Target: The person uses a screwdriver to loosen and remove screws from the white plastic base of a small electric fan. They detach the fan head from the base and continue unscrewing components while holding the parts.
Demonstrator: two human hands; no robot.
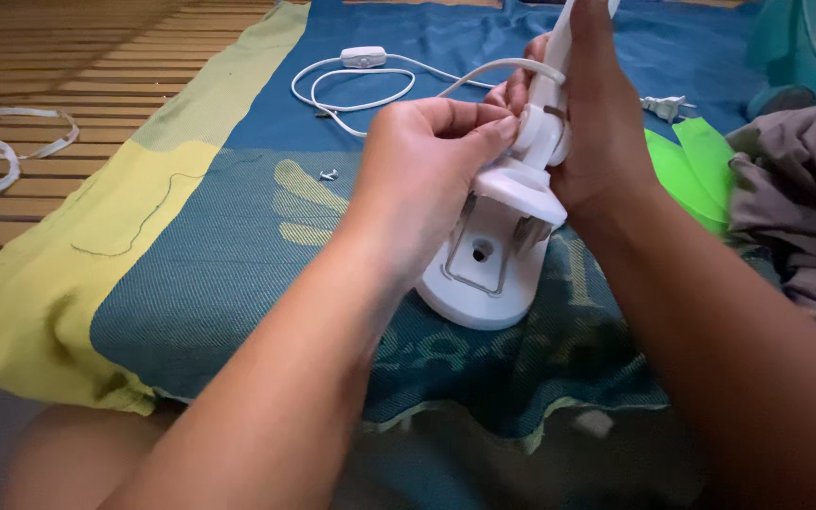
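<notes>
Below, a blue-and-yellow woven cloth is spread over a slatted wooden floor. On it, a white fan stand is gripped by the right hand; its joint is pinched by the left hand.

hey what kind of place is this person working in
Probably a home, with the work done at floor level rather than at a bench. A blue and yellow woven cloth is spread over a slatted wooden surface, and crumpled clothing lies to the right.
</notes>
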